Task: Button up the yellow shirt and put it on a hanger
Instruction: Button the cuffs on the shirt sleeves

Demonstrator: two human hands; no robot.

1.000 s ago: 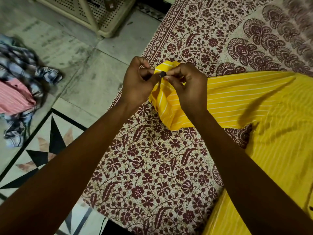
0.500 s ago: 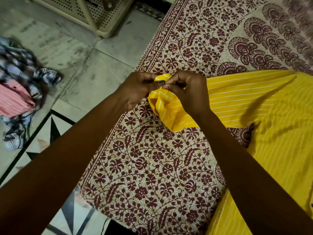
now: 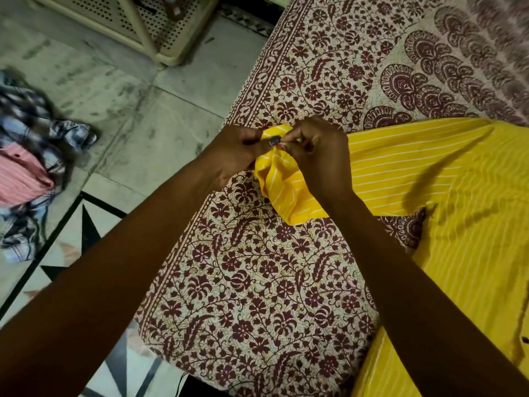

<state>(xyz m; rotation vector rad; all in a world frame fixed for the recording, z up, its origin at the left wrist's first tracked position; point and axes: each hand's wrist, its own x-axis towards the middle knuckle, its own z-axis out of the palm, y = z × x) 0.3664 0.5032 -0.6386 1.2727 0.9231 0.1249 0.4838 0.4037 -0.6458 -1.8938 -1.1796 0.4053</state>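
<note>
The yellow shirt (image 3: 463, 224) with thin white stripes lies on the bed, its body at the right and one sleeve (image 3: 400, 167) stretched left. Both hands meet at the sleeve's cuff (image 3: 274, 173), which is bunched up near the bed's left edge. My left hand (image 3: 232, 156) grips the cuff from the left, thumb on a dark button (image 3: 274, 141). My right hand (image 3: 317, 156) pinches the cuff fabric from the right, fingers curled against the button. No hanger is in view.
The bed carries a cream bedsheet (image 3: 257, 296) with a maroon floral print. On the tiled floor (image 3: 160, 110) at left lies a heap of checked and pink clothes (image 3: 25, 167). A cream perforated plastic rack (image 3: 148, 24) stands at the top.
Both hands have dropped lower toward the bed with the cuff, and my left hand has turned so its knuckles face down. The grip on the cuff stays.
</note>
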